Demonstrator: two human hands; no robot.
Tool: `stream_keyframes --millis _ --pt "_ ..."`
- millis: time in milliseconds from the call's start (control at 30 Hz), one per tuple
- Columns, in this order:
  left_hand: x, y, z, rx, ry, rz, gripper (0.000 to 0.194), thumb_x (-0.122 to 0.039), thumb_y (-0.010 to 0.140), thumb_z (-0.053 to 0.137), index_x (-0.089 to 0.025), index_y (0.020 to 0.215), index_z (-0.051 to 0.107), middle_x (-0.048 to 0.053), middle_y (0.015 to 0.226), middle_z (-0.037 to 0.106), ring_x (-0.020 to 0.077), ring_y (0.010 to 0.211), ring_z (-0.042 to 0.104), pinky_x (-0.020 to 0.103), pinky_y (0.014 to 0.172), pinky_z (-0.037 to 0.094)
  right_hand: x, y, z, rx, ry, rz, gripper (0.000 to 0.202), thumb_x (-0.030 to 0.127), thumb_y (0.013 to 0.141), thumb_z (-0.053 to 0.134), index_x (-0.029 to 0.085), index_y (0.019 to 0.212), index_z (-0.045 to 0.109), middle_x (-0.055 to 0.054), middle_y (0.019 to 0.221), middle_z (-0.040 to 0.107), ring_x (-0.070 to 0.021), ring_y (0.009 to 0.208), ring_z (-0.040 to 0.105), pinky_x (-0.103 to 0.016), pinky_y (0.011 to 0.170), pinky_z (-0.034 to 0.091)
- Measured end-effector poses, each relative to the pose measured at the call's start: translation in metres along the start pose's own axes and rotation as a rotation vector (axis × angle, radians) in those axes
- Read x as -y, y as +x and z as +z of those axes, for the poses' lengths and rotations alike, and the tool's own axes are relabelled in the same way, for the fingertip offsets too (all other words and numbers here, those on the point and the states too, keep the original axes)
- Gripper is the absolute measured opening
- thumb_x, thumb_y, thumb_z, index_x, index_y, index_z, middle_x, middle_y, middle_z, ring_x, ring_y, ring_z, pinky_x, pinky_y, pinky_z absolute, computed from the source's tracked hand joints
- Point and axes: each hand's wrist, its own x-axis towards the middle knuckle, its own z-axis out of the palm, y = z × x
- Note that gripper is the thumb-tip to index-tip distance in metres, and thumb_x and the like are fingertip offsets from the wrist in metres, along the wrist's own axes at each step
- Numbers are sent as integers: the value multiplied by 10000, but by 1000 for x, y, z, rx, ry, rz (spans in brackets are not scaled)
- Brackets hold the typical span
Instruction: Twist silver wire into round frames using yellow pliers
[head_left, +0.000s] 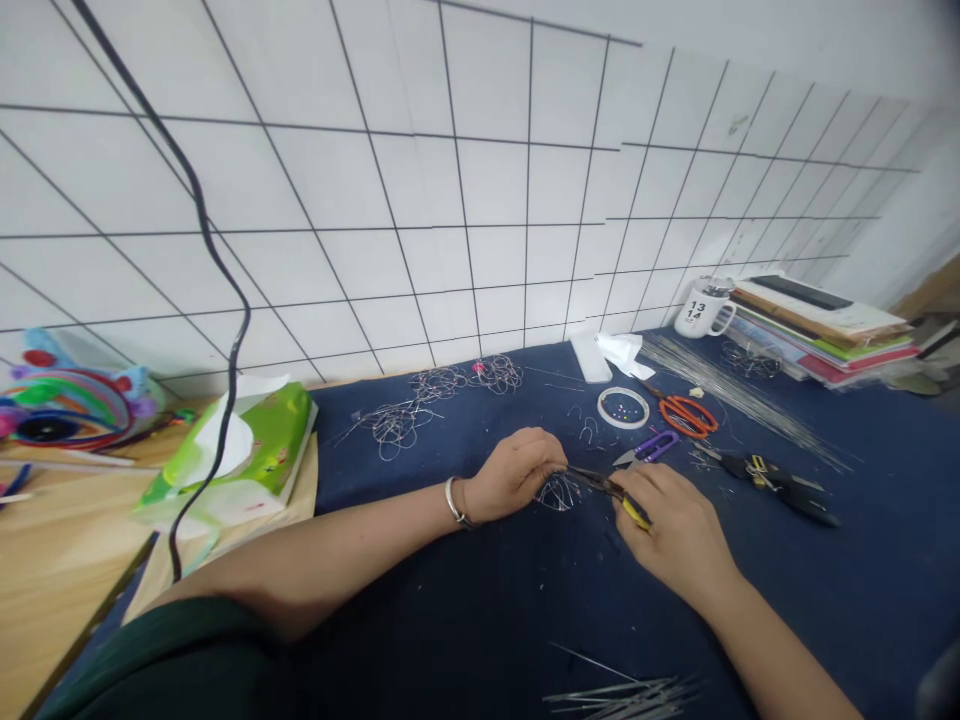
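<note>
My left hand (519, 470) is closed, its fingers pinching a bent wire piece (557, 492) made of thin silvery loops that hang below the fingertips. From the right, my right hand (673, 522) grips a pair of pliers (636, 512) with yellow-and-black handles. The dark jaws of the pliers point left and meet the wire close to my left fingertips. Whether the jaws are fully closed on the wire is too small to tell. Just behind my right hand lie purple snips (654, 447) and orange-handled scissors (688, 416).
Looped wire pieces (397, 428) lie at the back of the blue cloth (442, 640). A white ring dish (623, 408), long straight wires (739, 395) and black-handled pliers (784, 487) are on the right. More wires (630, 697) lie in front. A mug (697, 313), stacked books (825, 325) and green tissue pack (274, 450) stand around.
</note>
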Motion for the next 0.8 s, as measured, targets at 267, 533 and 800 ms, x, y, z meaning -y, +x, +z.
stream_keyframes --millis 267,533,800 --pt "-2 1 0 -16 22 9 104 -125 838 426 -145 866 524 52 806 585 127 780 519 268 741 434 2 -1 0 16 -12 12 273 179 752 478 208 999 591 -40 865 583 -182 836 529 -311 768 417" --pt "0 -1 2 -6 42 19 108 -122 834 419 -147 860 521 57 808 585 131 776 519 272 732 433 6 -1 0 -5 -29 11 271 175 740 491 211 983 604 -38 829 584 -171 804 537 -288 745 419" --pt "0 -2 3 4 39 21 107 -137 843 402 -148 844 509 59 796 576 131 769 515 270 721 433 7 -1 1 0 -56 10 270 183 753 482 205 991 607 -36 806 588 -164 789 540 -267 716 418"
